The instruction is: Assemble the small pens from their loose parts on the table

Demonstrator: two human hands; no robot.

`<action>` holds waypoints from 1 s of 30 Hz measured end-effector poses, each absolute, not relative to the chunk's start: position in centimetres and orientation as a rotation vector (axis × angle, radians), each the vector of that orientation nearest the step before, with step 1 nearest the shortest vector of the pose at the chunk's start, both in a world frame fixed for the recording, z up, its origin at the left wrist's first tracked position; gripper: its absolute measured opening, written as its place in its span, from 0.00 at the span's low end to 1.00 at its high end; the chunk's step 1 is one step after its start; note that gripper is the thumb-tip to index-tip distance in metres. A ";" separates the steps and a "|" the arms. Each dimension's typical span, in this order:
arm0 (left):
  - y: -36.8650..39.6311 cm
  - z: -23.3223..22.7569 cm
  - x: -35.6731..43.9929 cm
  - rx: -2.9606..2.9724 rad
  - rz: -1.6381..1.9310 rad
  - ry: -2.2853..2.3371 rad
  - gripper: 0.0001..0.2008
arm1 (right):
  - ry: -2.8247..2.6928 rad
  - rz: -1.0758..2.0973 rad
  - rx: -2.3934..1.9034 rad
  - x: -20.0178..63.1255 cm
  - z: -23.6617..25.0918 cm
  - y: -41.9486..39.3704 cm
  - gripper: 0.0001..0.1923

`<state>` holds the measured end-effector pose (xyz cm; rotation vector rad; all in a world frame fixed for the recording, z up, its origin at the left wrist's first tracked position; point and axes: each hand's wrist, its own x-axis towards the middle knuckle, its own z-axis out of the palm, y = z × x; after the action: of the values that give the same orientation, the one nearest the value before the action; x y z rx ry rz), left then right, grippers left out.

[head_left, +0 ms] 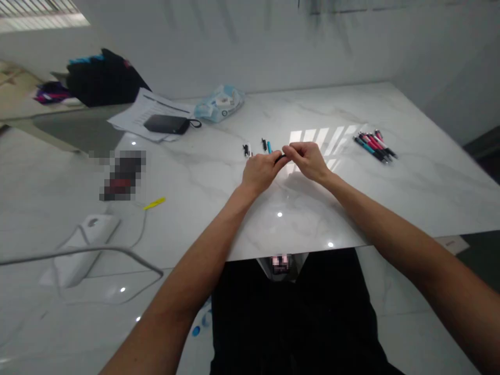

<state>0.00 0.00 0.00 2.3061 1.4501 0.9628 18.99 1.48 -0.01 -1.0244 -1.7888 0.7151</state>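
Note:
Over the middle of the white marbled table, my left hand (258, 173) is closed on a thin black pen part (280, 158). Fingertips of my right hand (309, 160) pinch its other end, so both hands meet there; the fingers hide most of it. Just beyond my left hand lie small black pen pieces (264, 145) and a blue pen barrel (269, 147). More black and clear pieces (246, 150) rest a little to the left. Off to the right of my right hand, several pens (375, 146) in red, teal, white and black lie side by side.
A blue wipes pack (220, 103) stands near the wall, beside papers (136, 115) under a dark strapped case (166, 124). At left are a blurred-out dark object (124, 174), a yellow tag (155, 203), a cable (133, 253) and a white device (84, 247). The table's front edge is close to my lap.

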 end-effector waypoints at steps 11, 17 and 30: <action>-0.5 0.1 0.3 2.248 0.977 1.393 0.24 | -1.813 0.596 -0.937 19.5 1.1 1.2 0.30; -0.7 0.6 0.1 2.177 1.096 1.352 0.22 | -1.667 0.646 -0.975 19.9 0.8 2.0 0.22; 1.2 -0.7 -0.7 1.915 1.425 1.381 0.14 | -2.126 0.445 -1.617 24.4 -0.6 4.9 0.10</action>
<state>-0.67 1.24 -0.68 1.9148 1.3806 1.4247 24.35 4.94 -0.62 -1.6173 -2.1259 0.4450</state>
